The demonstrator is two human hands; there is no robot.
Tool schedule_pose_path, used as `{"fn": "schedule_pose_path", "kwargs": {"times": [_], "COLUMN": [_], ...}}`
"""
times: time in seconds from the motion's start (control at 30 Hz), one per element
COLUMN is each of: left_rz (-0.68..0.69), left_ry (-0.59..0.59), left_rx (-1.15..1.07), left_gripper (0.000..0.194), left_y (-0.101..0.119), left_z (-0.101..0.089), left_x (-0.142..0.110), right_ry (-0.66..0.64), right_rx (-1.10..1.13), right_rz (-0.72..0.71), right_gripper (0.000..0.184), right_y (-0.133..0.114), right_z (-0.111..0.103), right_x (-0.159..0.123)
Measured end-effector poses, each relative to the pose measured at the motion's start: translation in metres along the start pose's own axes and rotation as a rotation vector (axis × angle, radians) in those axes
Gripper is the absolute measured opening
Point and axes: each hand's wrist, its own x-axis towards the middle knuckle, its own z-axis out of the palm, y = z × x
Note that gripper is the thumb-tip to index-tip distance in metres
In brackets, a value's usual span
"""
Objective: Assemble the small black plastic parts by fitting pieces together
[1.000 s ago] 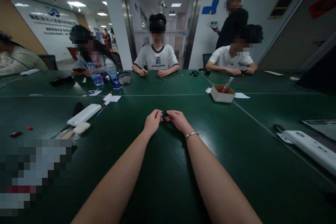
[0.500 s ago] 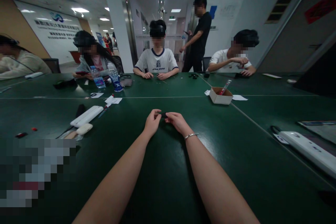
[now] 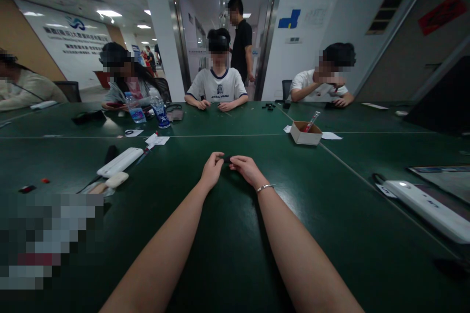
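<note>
Both arms reach forward over the dark green table point(image 3: 330, 234). Between my fingertips is a small black object point(image 3: 227, 159), too small and too covered to name. My left hand point(image 3: 212, 170) pinches its left end with thumb and fingers. From the other side, my right hand point(image 3: 246, 168) grips the right end, fingers bent and pressed together. A silver bracelet point(image 3: 265, 188) circles my right wrist. The hands are close together, with the object bridging the gap just above the tabletop.
Ahead to the right stands a small open carton point(image 3: 305, 135) with a clear tube in it. On the left lie a white power bank-like case point(image 3: 120, 162) and a cream rounded item point(image 3: 117, 179). Two bottles point(image 3: 160, 111) stand farther back. A long white device point(image 3: 428, 208) lies right.
My hands keep their hold on the small black object with hardly any movement. The view has shifted slightly. Behind the table, a standing person in black has moved left, in front of the glass door.
</note>
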Motion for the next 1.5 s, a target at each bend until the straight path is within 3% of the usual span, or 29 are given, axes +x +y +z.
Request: {"fn": "schedule_pose_path", "kwargs": {"times": [1.5], "left_rz": [0.002], "left_ry": [-0.01], "left_rx": [-0.039], "left_gripper": [0.023], "left_y": [-0.009], "left_z": [0.002], "left_x": [0.006], "right_ry": [-0.063], "right_rx": [0.022], "right_rz": [0.05], "right_gripper": [0.025], "right_y": [0.002], "right_z": [-0.002], "right_x": [0.006]}}
